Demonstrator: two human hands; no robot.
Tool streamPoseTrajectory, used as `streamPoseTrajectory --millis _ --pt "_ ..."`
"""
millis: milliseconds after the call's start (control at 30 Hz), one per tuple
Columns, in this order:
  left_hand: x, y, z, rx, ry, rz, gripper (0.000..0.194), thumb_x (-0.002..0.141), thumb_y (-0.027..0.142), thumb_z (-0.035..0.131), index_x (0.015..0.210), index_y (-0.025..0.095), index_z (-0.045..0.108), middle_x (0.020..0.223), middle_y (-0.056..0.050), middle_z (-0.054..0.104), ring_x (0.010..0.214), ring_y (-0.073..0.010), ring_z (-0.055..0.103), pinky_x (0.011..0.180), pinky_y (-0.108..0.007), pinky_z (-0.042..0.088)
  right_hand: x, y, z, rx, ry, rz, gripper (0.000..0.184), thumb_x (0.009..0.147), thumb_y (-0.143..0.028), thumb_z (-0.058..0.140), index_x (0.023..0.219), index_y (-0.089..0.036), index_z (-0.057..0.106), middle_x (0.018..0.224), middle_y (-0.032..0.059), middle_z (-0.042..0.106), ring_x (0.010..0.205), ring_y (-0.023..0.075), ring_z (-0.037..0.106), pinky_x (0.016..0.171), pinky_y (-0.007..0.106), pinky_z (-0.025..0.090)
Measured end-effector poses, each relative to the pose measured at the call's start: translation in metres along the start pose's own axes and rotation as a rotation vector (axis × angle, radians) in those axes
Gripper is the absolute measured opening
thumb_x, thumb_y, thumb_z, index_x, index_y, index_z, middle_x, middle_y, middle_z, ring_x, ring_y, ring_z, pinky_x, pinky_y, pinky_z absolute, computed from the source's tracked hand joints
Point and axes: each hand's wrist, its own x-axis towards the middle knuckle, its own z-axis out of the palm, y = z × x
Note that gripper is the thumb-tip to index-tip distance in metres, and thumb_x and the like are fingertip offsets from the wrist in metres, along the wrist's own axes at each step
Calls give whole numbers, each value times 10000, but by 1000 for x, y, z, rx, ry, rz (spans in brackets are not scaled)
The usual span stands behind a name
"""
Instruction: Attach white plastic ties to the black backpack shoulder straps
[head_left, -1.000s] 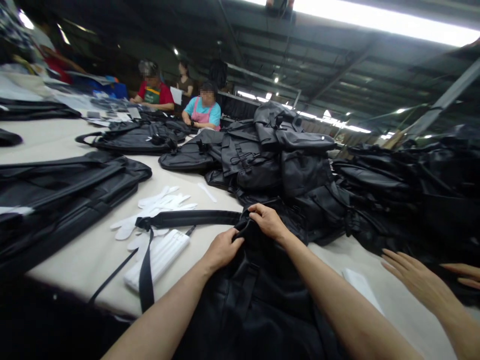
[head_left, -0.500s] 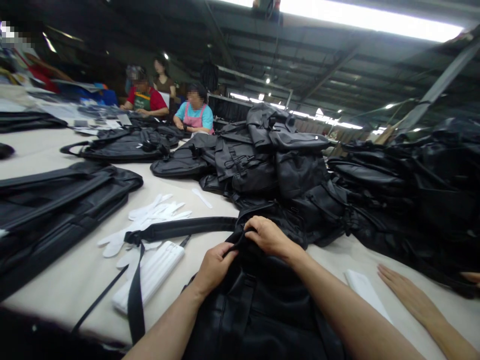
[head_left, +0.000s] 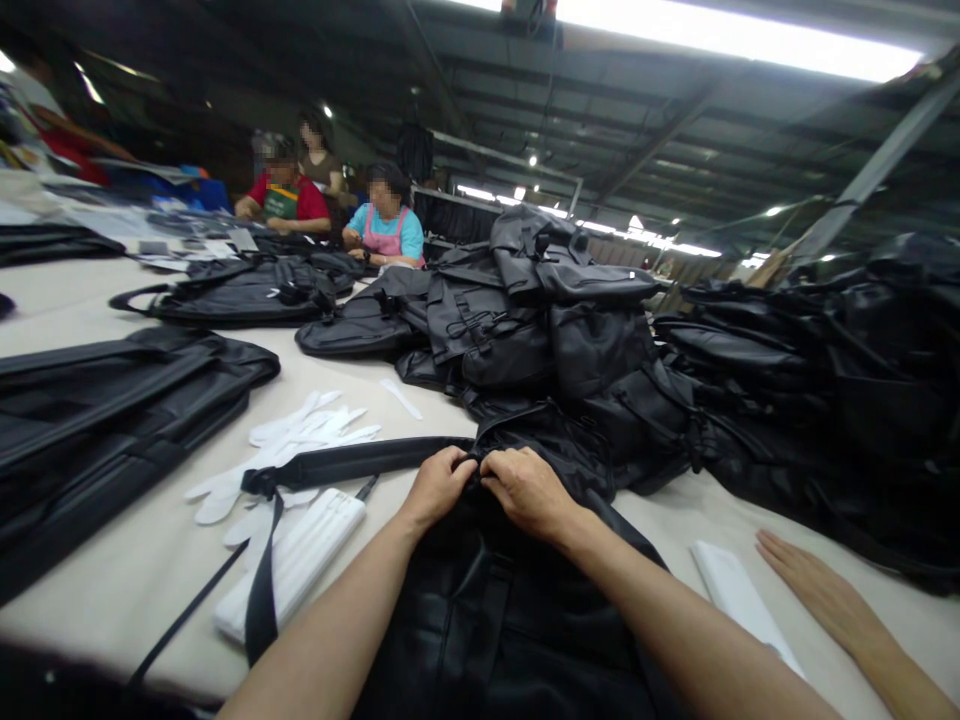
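Note:
A black backpack [head_left: 525, 620] lies in front of me, its top edge pinched in both hands. My left hand [head_left: 439, 488] is closed on that edge, thumb on the near side. Close beside it, my right hand [head_left: 529, 490] is closed on the same edge with fingers curled. What exactly lies between the fingertips is hidden. From the bag's top a black shoulder strap [head_left: 375, 457] stretches left over the table [head_left: 330, 375], and its thin webbing hangs down near my left forearm.
White cut-out pieces [head_left: 300, 430] and a white bundle [head_left: 300, 560] lie to the left. A heap of black backpacks [head_left: 555, 330] rises ahead, with more bags on both sides. Another person's hand [head_left: 817, 585] rests at right by a white block [head_left: 739, 595]. Several co-workers [head_left: 386, 225] are across the table.
My left hand has moved up and right along the bag's edge, closer to my right hand. The right hand has lowered slightly. The dark thing at the far right edge has left view.

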Motion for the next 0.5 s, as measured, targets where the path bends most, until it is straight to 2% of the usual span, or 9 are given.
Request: streamPoseTrajectory --millis 100,200,333,400,500 --pt "6 -8 7 -51 61 -82 232 678 380 547 634 160 609 612 -8 616 666 -176 573 640 -278 431 16 2 11 -18 11 90 96 842 -242 498 895 -195 563 847 40 633 817 173 559 718 270 349" --pt "4 -17 6 -151 -3 -134 334 701 450 516 736 139 630 648 -19 641 660 -172 588 608 -267 444 36 11 23 80 -21 161 104 830 -253 504 899 -225 576 881 17 638 834 157 567 710 246 364" --pt "0 -19 -3 -231 -66 -162 462 739 523 456 863 118 643 763 -55 680 772 -195 609 703 -290 460 53 24 36 211 -29 208 121 814 -294 525 901 -250 596 884 -6 641 829 140 573 698 224 381" --pt "0 -15 -6 -195 -84 -148 481 739 542 449 849 119 650 804 -64 684 811 -212 602 732 -304 452 55 28 41 220 -1 225 124 805 -305 538 884 -240 608 890 3 640 842 145 569 705 226 386" --pt "2 -11 -8 -77 -122 -89 421 675 514 546 805 129 654 783 -54 677 803 -234 592 708 -313 444 57 30 45 185 54 176 102 794 -275 555 850 -213 613 884 16 636 863 148 555 725 225 389"
